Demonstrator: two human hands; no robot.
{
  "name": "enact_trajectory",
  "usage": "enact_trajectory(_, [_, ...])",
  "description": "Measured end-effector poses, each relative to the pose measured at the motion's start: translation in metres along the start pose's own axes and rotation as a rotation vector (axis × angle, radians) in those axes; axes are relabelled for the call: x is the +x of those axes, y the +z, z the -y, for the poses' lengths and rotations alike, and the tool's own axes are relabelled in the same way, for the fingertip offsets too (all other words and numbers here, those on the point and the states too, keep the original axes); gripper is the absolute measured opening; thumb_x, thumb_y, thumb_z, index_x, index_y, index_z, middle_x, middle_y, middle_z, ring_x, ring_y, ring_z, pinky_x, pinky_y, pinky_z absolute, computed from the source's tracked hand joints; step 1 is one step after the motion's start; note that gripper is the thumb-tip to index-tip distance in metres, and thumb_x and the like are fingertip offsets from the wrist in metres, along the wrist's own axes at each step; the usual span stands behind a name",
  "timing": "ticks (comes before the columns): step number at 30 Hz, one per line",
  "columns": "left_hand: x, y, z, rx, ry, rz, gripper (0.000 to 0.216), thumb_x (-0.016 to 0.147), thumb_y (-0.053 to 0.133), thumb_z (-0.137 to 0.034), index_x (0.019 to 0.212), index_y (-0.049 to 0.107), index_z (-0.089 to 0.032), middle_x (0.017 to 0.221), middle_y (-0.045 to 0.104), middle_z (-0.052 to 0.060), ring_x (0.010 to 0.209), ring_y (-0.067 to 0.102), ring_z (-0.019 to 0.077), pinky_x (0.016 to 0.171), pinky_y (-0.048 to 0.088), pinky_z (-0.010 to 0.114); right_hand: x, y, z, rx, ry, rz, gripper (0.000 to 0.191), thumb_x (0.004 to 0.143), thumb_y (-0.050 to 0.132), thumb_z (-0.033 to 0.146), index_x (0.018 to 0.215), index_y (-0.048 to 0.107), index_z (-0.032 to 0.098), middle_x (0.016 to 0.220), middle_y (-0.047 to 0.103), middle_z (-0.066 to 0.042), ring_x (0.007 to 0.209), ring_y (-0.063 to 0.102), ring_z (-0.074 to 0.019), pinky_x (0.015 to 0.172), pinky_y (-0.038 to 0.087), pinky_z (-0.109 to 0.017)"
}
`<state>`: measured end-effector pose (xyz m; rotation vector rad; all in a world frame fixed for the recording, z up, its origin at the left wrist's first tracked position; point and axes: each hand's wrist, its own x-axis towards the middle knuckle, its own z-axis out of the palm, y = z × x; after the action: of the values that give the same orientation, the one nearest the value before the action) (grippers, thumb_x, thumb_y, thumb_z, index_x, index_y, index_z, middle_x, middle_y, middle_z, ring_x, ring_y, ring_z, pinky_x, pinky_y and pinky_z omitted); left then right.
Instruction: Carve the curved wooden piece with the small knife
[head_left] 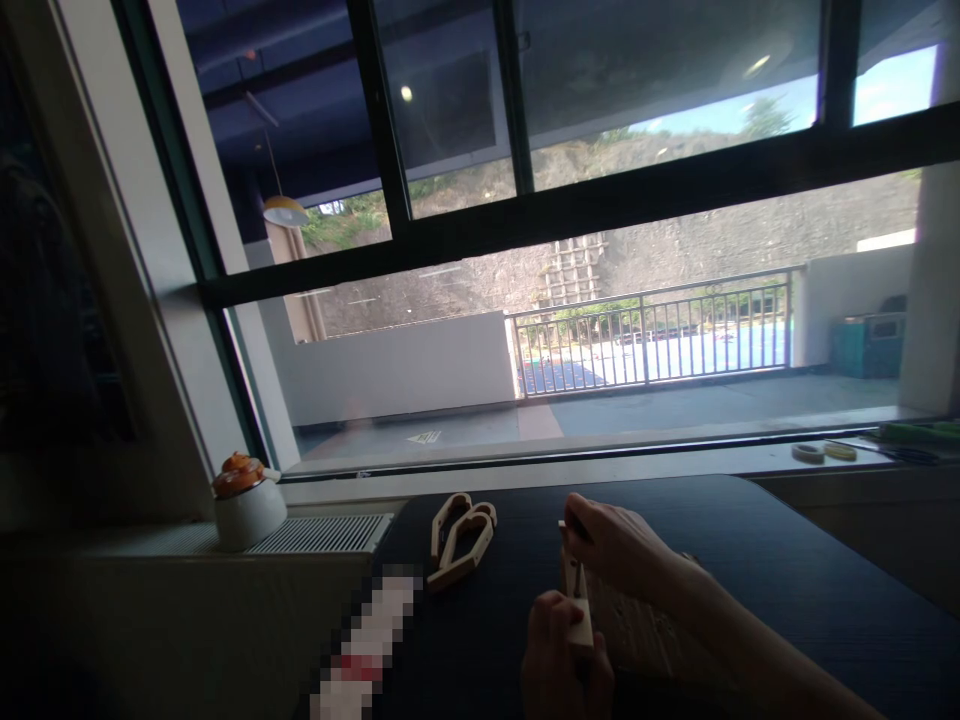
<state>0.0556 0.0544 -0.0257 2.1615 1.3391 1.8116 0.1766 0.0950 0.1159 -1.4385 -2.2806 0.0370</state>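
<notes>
My left hand (562, 655) is closed around a small pale wooden block (580, 624) near the front of the dark table (510, 600). Above it, my right hand (611, 535) is wrapped around a screwdriver-like tool whose thin dark shaft (577, 580) points down to the block's top end. My fingers hide most of its handle, and the exact kind of tool is hard to make out. Beneath my right forearm lies a brown wooden board (637, 625), partly covered. To the left, two pale wooden heart-shaped frames (471, 545) rest against each other.
A white pot with an orange lid (250, 510) stands on the left ledge beside a grille (322, 533). Tape rolls (808, 453) and scissors-like items lie on the right sill. A window (450, 240) rises behind the table. A pixelated strip (375, 640) lies at left.
</notes>
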Motion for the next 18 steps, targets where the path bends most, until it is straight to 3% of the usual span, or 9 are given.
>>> enact_trajectory(5, [0.0008, -0.002, -0.0008, -0.009, 0.01, 0.014, 0.015, 0.081, 0.041, -0.016, 0.093, 0.05, -0.02, 0.092, 0.054, 0.007, 0.083, 0.056, 0.0183, 0.074, 0.049, 0.031, 0.0012, -0.0028, 0.007, 0.014, -0.061, 0.047, 0.013, 0.085, 0.044, 0.023, 0.089, 0.056, 0.021, 0.077, 0.065, -0.002, 0.061, 0.056, -0.0131, 0.051, 0.026, -0.024])
enact_trajectory(10, [0.0011, -0.0015, -0.0012, 0.012, 0.01, -0.009, 0.016, 0.079, 0.042, -0.013, 0.091, 0.05, -0.021, 0.091, 0.055, 0.007, 0.083, 0.057, 0.0179, 0.072, 0.05, 0.029, 0.0071, -0.0013, 0.0097, -0.047, -0.014, 0.046, 0.02, 0.086, 0.045, 0.025, 0.102, 0.056, 0.021, 0.08, 0.067, -0.004, 0.068, 0.06, -0.0162, 0.054, 0.028, -0.024])
enact_trajectory(18, [0.0008, -0.0008, -0.0011, 0.014, -0.003, -0.017, 0.016, 0.078, 0.043, -0.015, 0.09, 0.051, -0.021, 0.09, 0.056, 0.006, 0.08, 0.058, 0.0172, 0.071, 0.05, 0.028, 0.0047, -0.0009, 0.0075, -0.058, -0.001, 0.069, 0.014, 0.086, 0.042, 0.024, 0.093, 0.054, 0.02, 0.076, 0.066, -0.004, 0.06, 0.057, -0.0144, 0.05, 0.025, -0.024])
